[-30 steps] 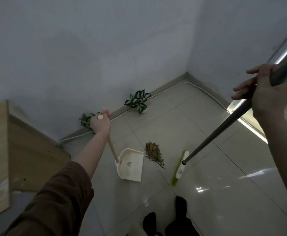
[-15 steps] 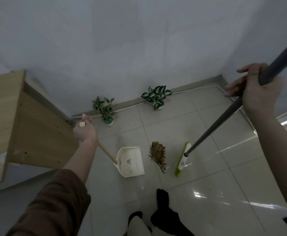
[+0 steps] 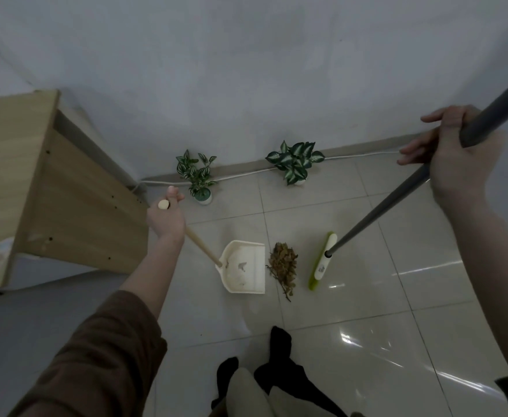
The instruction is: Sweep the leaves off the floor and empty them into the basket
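Brown leaves point(image 3: 282, 261) between dustpan point(image 3: 246, 270) lip and broom point(image 3: 322, 260); both hands' fingers clamped on handles.

We look from head height, forward and steeply down at the tiled floor point(image 3: 352, 296) (one wide-angle view only), facing the wall point(image 3: 246, 70) in the upper frame; our own arms enter from the lower left and right edges.

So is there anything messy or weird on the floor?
Yes: a small heap of dry brown leaves lies on the tiles, between the cream dustpan and the green broom head. A few scraps are already in the dustpan. Nothing else looks spilled or broken.
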